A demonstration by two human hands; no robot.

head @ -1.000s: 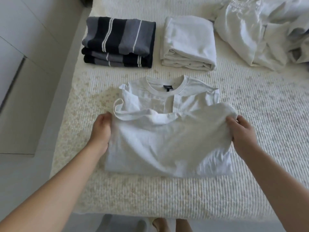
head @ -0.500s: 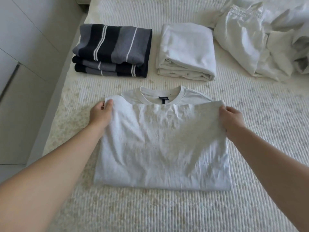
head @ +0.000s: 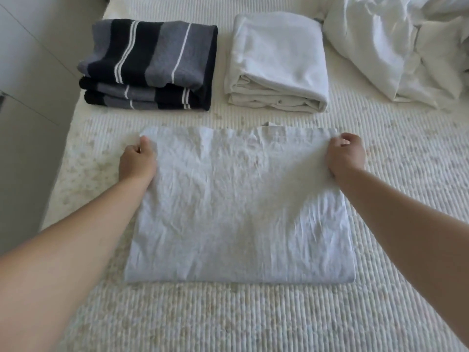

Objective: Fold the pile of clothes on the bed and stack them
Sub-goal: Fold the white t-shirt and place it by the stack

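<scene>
A white T-shirt (head: 238, 207) lies folded into a rectangle on the bed (head: 253, 318), its collar covered by the folded-up lower half. My left hand (head: 138, 161) pinches the far left corner of the top layer. My right hand (head: 346, 154) pinches the far right corner. Behind it stand two folded stacks: a grey, black and white striped stack (head: 149, 64) on the left and a white folded stack (head: 276, 64) beside it. A heap of unfolded white clothes (head: 401, 47) lies at the far right.
The bed's left edge (head: 73, 128) runs along pale cabinet fronts (head: 28, 102). Textured cream bedcover stretches in front of the T-shirt and to its right.
Both hands carried the T-shirt's lower half up and forward over the collar and laid it flat. The collar and label no longer show.
</scene>
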